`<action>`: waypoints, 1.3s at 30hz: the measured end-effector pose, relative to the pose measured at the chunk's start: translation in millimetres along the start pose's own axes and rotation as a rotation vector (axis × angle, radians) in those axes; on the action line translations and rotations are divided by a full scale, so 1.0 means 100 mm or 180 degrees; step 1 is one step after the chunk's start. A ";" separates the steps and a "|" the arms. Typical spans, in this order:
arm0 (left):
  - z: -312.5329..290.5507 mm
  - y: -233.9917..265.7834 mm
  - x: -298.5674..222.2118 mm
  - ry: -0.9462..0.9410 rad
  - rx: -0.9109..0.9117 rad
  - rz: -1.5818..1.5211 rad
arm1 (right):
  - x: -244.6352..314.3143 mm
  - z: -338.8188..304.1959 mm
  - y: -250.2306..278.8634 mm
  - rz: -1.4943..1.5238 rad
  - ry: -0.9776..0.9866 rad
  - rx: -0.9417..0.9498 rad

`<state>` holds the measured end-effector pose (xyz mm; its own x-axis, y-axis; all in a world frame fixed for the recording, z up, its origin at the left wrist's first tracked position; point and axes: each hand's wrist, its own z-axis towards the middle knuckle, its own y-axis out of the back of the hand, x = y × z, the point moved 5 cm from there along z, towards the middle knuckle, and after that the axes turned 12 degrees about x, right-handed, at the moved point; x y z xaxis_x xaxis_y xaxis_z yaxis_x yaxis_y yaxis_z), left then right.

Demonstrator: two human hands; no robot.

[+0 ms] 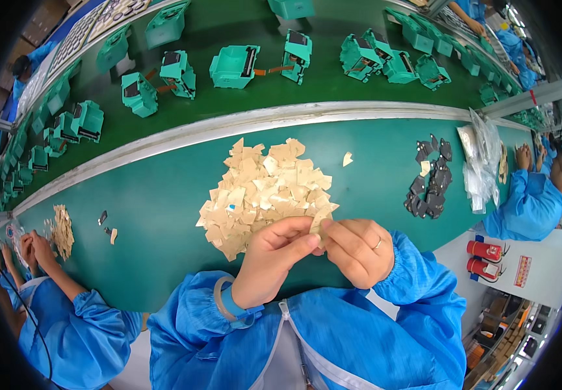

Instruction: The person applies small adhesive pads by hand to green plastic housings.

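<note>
In front of my chest, my left hand point(269, 259) pinches a small cream-coloured flat piece point(320, 221) between thumb and fingers. The fingertips of my right hand point(359, 250), which wears a ring, are closed on the same piece from the other side. Just beyond both hands lies a broad heap of similar cream pieces point(261, 185), irregular in shape, with a tiny blue bit among them. One loose cream piece point(348, 158) rests apart to the right of the heap. Farther right, small black parts point(433, 185) lie in a cluster, with a cream piece among them.
A metal rail point(229, 128) separates the green worktable point(157, 227) from a belt carrying teal plastic housings point(234, 67). Clear plastic bags point(481, 159) lie at the right. Co-workers in blue sit left point(79, 331) and right point(531, 205). Small dark bits point(103, 218) lie left.
</note>
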<state>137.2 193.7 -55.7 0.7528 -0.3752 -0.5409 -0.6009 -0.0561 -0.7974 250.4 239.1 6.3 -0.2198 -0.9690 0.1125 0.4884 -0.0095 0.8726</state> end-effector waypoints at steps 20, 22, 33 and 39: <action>-0.16 0.01 -0.31 -0.1817 -0.0462 0.3691 | -0.13 0.15 -0.15 0.2208 -0.1827 0.0360; -0.17 0.00 -0.33 -0.1789 -0.0547 0.3624 | -0.19 0.12 -0.20 0.2691 -0.2219 0.0268; -0.16 0.08 -0.34 -0.1839 -0.0820 0.3463 | -0.13 0.21 -0.20 0.2029 -0.1806 0.0316; -0.17 0.04 -0.37 -0.2041 -0.0666 0.4352 | -0.16 0.20 -0.22 0.2152 -0.1788 0.0427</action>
<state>102.7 191.3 -34.0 -0.4418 0.2026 -0.8740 -0.8956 -0.1563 0.4165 226.6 259.7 -4.9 -0.3193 -0.4925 0.8096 0.5684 0.5841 0.5794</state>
